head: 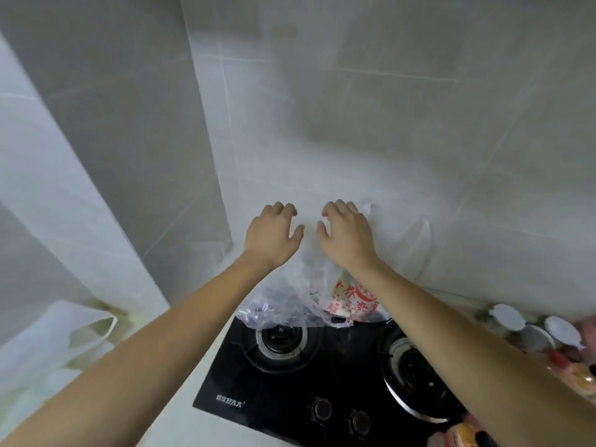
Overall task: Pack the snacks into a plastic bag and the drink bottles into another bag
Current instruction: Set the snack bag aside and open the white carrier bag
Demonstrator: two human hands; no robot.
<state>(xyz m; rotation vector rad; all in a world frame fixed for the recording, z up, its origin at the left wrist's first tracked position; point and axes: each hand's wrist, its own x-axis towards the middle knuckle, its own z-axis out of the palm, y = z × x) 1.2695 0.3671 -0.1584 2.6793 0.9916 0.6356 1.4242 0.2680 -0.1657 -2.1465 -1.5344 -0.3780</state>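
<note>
A clear plastic bag [283, 304] hangs over the back of the black gas stove [325, 372]. Inside it shows a snack packet with red print [353, 298]. My left hand [274, 235] and my right hand [346, 237] are raised side by side at the bag's top, fingers curled into the thin plastic, holding it up close to the tiled wall. Drink bottles with white caps [506, 316] stand at the right edge, partly hidden by my right arm.
A second white plastic bag [74, 343] lies on the counter at the left, its handles open. A white plastic handle loop [425, 243] hangs right of my right hand. Orange snack packets [464, 433] sit at the bottom right. Two burners and knobs lie below my arms.
</note>
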